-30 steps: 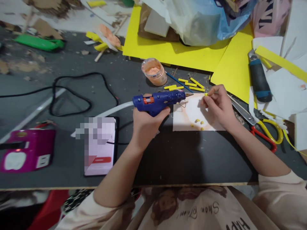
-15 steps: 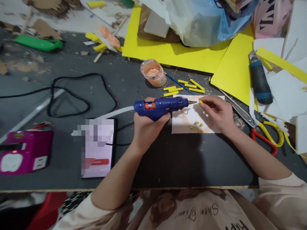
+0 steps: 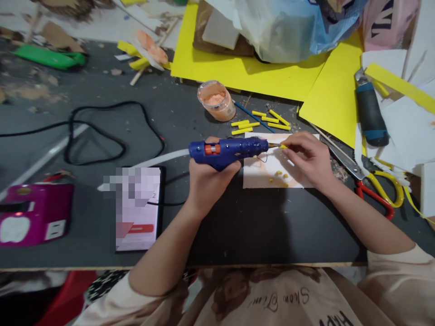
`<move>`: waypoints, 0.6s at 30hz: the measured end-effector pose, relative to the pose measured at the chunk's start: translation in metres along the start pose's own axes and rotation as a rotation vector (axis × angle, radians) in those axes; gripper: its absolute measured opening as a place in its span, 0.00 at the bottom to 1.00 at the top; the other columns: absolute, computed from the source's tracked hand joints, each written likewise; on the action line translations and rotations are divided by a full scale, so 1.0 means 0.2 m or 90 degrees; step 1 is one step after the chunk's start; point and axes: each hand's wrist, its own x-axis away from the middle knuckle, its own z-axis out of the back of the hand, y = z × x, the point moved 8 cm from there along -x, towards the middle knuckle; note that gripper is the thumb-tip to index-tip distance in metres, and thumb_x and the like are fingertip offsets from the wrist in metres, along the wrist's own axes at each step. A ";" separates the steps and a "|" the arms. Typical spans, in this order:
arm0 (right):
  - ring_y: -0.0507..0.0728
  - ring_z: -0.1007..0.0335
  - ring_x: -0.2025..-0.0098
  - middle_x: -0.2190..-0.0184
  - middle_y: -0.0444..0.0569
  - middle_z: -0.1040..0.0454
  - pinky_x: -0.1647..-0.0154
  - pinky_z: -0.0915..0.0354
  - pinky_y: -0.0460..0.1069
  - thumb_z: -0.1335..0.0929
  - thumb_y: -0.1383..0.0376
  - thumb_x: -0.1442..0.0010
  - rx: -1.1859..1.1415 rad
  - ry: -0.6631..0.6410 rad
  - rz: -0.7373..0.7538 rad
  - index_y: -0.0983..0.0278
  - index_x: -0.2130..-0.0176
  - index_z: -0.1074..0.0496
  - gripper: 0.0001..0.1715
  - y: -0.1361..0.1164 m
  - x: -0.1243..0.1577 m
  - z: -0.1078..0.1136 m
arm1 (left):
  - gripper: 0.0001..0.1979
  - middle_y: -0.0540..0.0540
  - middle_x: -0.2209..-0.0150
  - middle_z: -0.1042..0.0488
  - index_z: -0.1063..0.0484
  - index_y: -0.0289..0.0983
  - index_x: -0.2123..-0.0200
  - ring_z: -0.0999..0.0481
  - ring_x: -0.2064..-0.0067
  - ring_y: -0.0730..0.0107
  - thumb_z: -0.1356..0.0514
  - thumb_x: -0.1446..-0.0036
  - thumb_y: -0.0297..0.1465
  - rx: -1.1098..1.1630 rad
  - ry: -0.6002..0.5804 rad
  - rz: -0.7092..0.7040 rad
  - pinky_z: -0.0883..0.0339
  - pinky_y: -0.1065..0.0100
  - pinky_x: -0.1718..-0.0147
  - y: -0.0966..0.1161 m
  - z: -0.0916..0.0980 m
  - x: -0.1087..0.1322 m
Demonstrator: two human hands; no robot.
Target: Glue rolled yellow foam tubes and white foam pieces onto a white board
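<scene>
My left hand (image 3: 210, 181) is wrapped round the handle of a blue glue gun (image 3: 234, 149), with a white glue stick (image 3: 163, 158) poking out of its back end. My right hand (image 3: 307, 158) pinches a small yellow roll (image 3: 283, 146) between thumb and fingers. The gun's metal nozzle (image 3: 273, 145) meets that roll, or comes very close to it. Beneath both hands lies a white card (image 3: 254, 176) with a peach tint on it. Several short yellow rolls (image 3: 278, 174) stand on the card, and longer yellow paper rolls (image 3: 249, 125) lie behind it.
A jar of peach powder (image 3: 217, 102) and a thin blue stick (image 3: 249, 113) sit behind the card. Scissors (image 3: 360, 174) and a utility knife (image 3: 372, 111) lie at right. On the left are a phone (image 3: 139, 226), a purple box (image 3: 37, 215) and a looped black cable (image 3: 115, 106).
The yellow roll and the glue gun's nozzle have come together, closing the small gap between them. My view has shifted slightly. Both hands keep their grips.
</scene>
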 end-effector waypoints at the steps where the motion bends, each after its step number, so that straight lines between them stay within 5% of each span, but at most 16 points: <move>1: 0.53 0.27 0.63 0.66 0.47 0.22 0.67 0.32 0.48 0.32 0.64 0.40 -0.002 0.001 0.001 0.60 0.65 0.24 0.05 0.00 0.00 0.00 | 0.06 0.51 0.73 0.28 0.33 0.42 0.75 0.28 0.69 0.65 0.38 0.60 0.31 0.003 0.001 -0.001 0.30 0.64 0.66 0.00 0.00 0.00; 18: 0.53 0.27 0.63 0.66 0.46 0.22 0.65 0.31 0.49 0.31 0.63 0.42 -0.040 0.012 -0.044 0.59 0.65 0.24 0.04 0.03 0.00 0.01 | 0.10 0.52 0.76 0.30 0.34 0.41 0.75 0.30 0.73 0.67 0.38 0.65 0.31 0.026 0.030 0.061 0.31 0.66 0.70 -0.02 0.00 -0.01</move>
